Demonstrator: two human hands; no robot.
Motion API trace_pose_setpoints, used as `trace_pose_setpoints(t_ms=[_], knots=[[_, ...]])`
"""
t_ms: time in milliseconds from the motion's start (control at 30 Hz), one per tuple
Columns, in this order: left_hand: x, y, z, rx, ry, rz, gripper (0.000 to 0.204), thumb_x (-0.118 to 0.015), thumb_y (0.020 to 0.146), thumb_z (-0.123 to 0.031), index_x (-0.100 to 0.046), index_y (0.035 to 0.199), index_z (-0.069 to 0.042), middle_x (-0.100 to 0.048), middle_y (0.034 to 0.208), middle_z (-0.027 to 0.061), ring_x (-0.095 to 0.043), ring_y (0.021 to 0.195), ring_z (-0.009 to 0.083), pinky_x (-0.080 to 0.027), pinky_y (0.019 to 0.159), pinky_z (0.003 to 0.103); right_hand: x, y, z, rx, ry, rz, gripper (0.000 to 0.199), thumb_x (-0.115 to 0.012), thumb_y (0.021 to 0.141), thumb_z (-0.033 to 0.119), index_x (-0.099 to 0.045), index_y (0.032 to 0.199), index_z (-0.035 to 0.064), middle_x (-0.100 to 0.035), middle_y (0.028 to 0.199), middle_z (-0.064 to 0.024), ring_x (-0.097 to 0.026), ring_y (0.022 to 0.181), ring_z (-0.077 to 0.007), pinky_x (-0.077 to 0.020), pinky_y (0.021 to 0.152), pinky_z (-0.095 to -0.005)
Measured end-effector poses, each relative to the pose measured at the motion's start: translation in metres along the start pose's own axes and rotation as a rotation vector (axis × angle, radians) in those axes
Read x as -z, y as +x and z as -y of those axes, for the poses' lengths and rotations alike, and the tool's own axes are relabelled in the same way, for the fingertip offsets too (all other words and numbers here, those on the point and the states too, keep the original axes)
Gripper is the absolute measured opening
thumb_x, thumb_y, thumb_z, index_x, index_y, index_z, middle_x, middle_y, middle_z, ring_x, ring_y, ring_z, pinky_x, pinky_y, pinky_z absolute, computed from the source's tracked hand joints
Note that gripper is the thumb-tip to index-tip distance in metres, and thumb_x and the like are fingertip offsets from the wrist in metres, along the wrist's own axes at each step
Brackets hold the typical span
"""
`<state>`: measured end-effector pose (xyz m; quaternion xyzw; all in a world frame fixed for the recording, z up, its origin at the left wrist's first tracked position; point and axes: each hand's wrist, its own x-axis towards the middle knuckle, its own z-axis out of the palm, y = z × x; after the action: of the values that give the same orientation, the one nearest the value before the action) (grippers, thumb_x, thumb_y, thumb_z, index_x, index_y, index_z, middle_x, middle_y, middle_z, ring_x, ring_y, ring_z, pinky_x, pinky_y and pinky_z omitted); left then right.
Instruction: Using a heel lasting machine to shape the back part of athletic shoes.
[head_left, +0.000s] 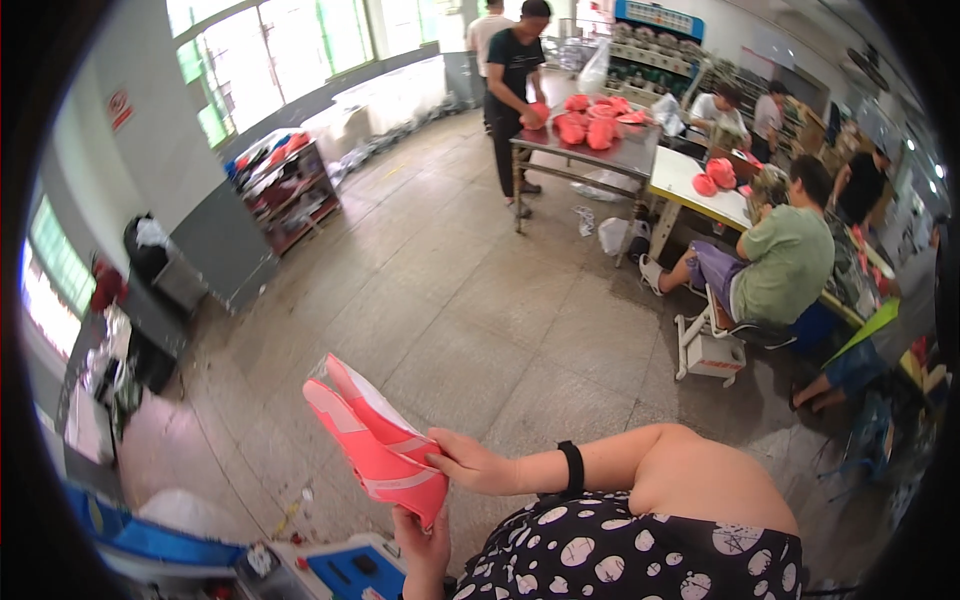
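A coral-pink shoe upper [383,440] with pale stripes and a whitish inside is held up in front of me, its long end pointing to the upper left. My right hand [468,462] grips its right edge, with the thumb on the near side. Below, my left hand [422,540] pinches the lower corner of the same upper. Part of the left fingers is hidden behind the material. A black band [571,467] circles my right forearm.
A blue and white machine [350,565] with a red button stands at my lower left. Ahead, a person [515,95] handles pink uppers at a metal table [580,153]. Another person [790,245] sits working at the right. A loaded shelf rack [285,195] stands by the left wall.
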<state>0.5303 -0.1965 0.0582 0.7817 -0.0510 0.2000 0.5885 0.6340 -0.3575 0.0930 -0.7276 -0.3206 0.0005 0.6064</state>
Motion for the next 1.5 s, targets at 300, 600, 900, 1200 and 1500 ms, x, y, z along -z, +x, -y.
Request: trace_pose_setpoints(t_ms=[300, 600, 900, 1200, 1500], knots=[[-0.292, 0.154, -0.039, -0.346, 0.177, 0.527, 0.031, -0.072, 0.078, -0.002, -0.055, 0.104, -0.003, -0.062, 0.096, 0.0147, -0.063, 0.088, 0.0274, -0.05, 0.076, 0.037, 0.288, -0.078, -0.088, -0.286, 0.064, -0.514, 0.067, -0.072, 0.086, 0.038, -0.044, 0.134, 0.0012, -0.056, 0.125, -0.0151, -0.053, 0.117, -0.0227, -0.0435, 0.098, -0.0364], [-0.488, 0.241, -0.055, -0.581, 0.185, 0.661, 0.033, -0.073, 0.073, -0.001, -0.061, 0.103, -0.004, -0.057, 0.12, 0.0178, -0.056, 0.11, 0.036, -0.048, 0.09, 0.042, 0.474, -0.115, -0.145, -0.42, 0.618, -0.911, 0.045, -0.074, 0.086, 0.016, -0.054, 0.124, 0.0006, -0.064, 0.113, -0.0065, -0.061, 0.1, -0.0135, -0.0511, 0.086, -0.028], [-0.622, 0.4, 0.033, -0.347, 0.219, 0.737, 0.02, -0.069, 0.078, -0.001, -0.061, 0.096, -0.004, -0.057, 0.12, 0.0166, -0.055, 0.113, 0.0325, -0.043, 0.096, 0.042, 0.662, -0.076, -0.238, -0.355, 0.272, -1.24, 0.048, -0.076, 0.083, 0.01, -0.054, 0.124, 0.0021, -0.064, 0.112, -0.005, -0.059, 0.103, -0.0127, -0.046, 0.092, -0.03], [-0.8, 0.598, 0.062, -0.148, 0.04, 0.796, 0.013, -0.067, 0.08, 0.0, -0.061, 0.092, -0.003, -0.062, 0.107, 0.0134, -0.059, 0.103, 0.0269, -0.047, 0.086, 0.035, 0.84, 0.005, -0.322, -0.334, 0.797, -1.383, 0.041, -0.068, 0.091, 0.028, -0.051, 0.128, 0.0199, -0.059, 0.118, 0.0054, -0.056, 0.105, -0.0094, -0.0447, 0.086, -0.0317], [-0.97, 0.688, 0.065, -0.372, -0.075, 0.939, 0.011, -0.067, 0.077, 0.003, -0.06, 0.084, -0.002, -0.064, 0.098, 0.0147, -0.061, 0.094, 0.0305, -0.048, 0.084, 0.037, 1.018, 0.023, -0.411, -0.06, 0.959, -1.389, 0.042, -0.059, 0.095, 0.041, -0.049, 0.132, 0.0236, -0.059, 0.122, 0.0023, -0.057, 0.102, -0.0135, -0.0468, 0.081, -0.0335]])
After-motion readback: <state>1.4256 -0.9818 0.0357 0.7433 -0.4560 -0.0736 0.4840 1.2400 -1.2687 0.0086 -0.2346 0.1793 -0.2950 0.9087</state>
